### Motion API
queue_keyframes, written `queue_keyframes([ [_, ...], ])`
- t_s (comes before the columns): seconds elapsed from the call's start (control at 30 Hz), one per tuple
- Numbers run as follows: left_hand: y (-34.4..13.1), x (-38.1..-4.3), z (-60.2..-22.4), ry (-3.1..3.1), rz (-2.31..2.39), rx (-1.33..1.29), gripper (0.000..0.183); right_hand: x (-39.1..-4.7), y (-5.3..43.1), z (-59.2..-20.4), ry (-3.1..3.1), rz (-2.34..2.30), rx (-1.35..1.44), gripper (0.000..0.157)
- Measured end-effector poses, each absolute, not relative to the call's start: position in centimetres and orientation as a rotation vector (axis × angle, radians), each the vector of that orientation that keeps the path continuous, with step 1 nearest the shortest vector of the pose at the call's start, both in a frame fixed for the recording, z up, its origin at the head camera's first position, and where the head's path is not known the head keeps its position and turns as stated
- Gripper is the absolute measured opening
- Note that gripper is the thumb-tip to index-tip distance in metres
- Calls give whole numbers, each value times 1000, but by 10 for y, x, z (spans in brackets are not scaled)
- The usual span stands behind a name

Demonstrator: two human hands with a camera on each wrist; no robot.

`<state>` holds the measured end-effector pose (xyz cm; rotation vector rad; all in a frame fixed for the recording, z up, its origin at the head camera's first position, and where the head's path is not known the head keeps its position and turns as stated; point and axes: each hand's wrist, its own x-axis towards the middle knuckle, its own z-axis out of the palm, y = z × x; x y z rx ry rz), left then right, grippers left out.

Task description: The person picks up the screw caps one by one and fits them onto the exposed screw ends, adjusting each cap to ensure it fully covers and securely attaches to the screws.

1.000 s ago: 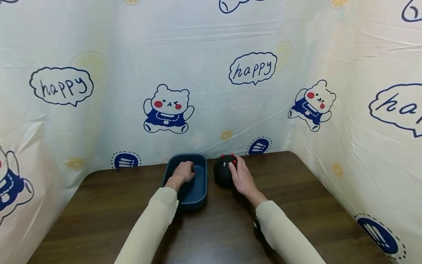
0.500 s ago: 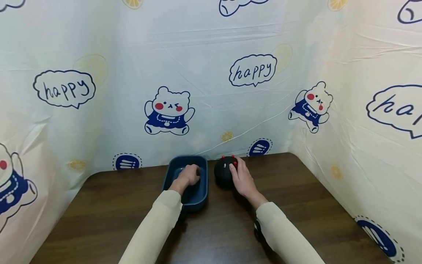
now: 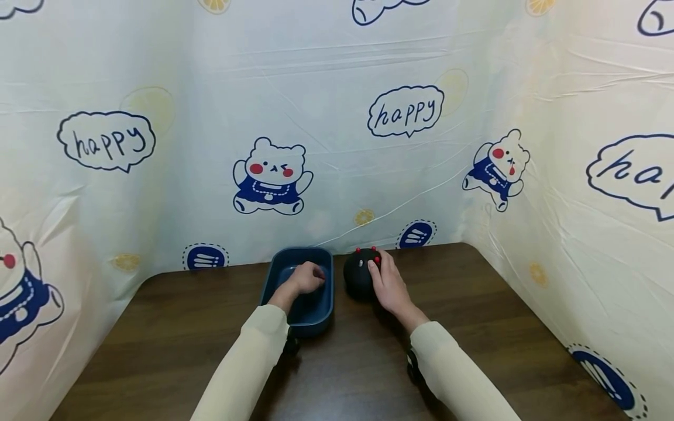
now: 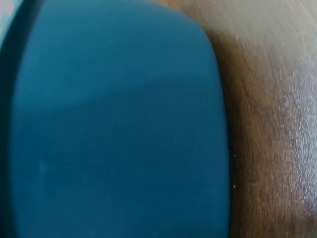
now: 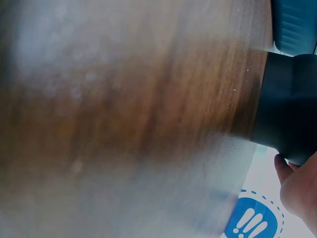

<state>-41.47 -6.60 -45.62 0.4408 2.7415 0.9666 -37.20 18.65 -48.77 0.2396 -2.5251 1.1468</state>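
In the head view my left hand [image 3: 308,277] is inside a blue rectangular bin [image 3: 310,323], its fingers bent near the right wall. Whether anything is between those fingertips is hidden. The left wrist view is mostly filled by the outer wall of the bin [image 4: 124,129]. To the right of the bin stands a black rounded object [image 3: 357,280] with several small red knobs [image 3: 377,259] on top, like a pincushion. My right hand [image 3: 391,286] holds its right side, thumb on the front. The right wrist view shows its dark side [image 5: 290,106] and part of the hand [image 5: 299,196].
Both things stand near the back edge of a brown wooden table [image 3: 174,339]. A pale curtain [image 3: 337,117] with printed bears and words rises behind it and at the sides. A dark wrist device [image 3: 413,365] sits under the right sleeve.
My left hand has moved to the right within the bin, toward its right wall. The right hand keeps its hold on the black object. The head view has shifted slightly.
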Motion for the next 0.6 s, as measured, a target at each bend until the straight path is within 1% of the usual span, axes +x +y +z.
queue_keyframes([
  [0.27, -67, -414, -458, 2587, 1191, 348, 20, -371, 185, -485, -2534, 1146, 245, 64],
  [0.6, -67, -408, -453, 2492, 1321, 282, 20, -371, 185, -484, -2538, 1147, 233, 59],
])
